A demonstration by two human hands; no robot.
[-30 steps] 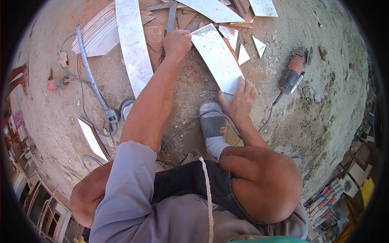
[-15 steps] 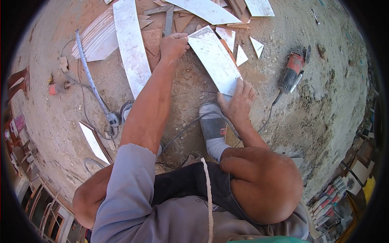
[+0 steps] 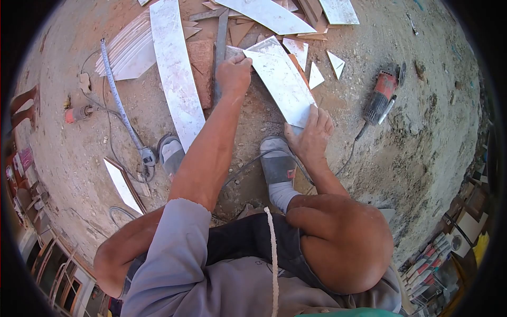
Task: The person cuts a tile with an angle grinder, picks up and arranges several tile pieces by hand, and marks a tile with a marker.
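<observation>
A white tile piece (image 3: 282, 79) lies slanted on the ground in front of my feet, over other pieces. My left hand (image 3: 234, 76) has its fingers pressed together at the tile's upper left corner. At the lower right end, my right hand (image 3: 311, 129) grips the tile's edge, thumb below and fingers over the side. A flat metal bar (image 3: 221, 47) runs just past my left hand. Beside it sits a reddish-brown slab (image 3: 201, 68), and a long white tile strip (image 3: 177, 74) lies further left.
A red and black angle grinder (image 3: 381, 92) rests on the right, its cable trailing toward my feet. An extended measuring tape (image 3: 119, 100) lies on the left near a stack of tile strips (image 3: 129, 53). Small triangular offcuts (image 3: 336, 64) are beyond my right hand.
My left hand has moved right and slightly down along the tile's upper end, uncovering more of the metal bar. The tile and my right hand have barely shifted.
</observation>
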